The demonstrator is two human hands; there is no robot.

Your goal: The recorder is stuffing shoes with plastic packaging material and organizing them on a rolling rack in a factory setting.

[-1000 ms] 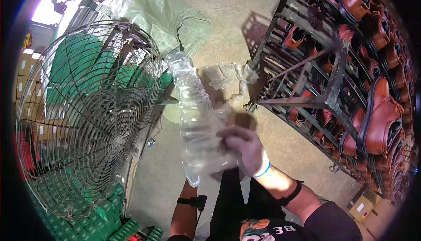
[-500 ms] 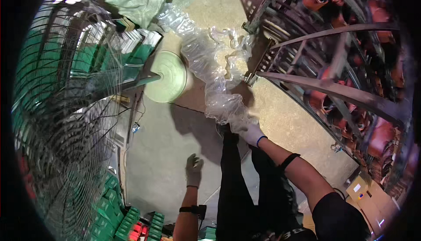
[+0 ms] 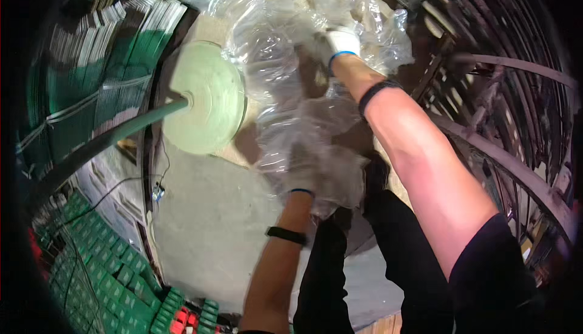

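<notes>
A long, crumpled sheet of clear plastic film (image 3: 276, 100) stretches over the floor ahead of my feet. My right hand (image 3: 342, 40), in a white glove with a blue cuff, reaches far out over the film's upper part; its fingers are blurred and partly hidden. At the near end my left hand (image 3: 300, 173), gloved as well, lies against the film. Motion smears its fingers, so its grip does not show. Dark bands circle both forearms.
The round pale-green base (image 3: 206, 100) of a stand, with its slanting pole (image 3: 121, 130), is left of the film. Bundled green-and-white stacks (image 3: 130, 61) and green crates (image 3: 100, 252) line the left side. Metal racking (image 3: 504, 136) borders the right.
My right hand has gone from the film's near end to its far part. My left hand has moved up from over the bare floor onto the film. My view has come closer.
</notes>
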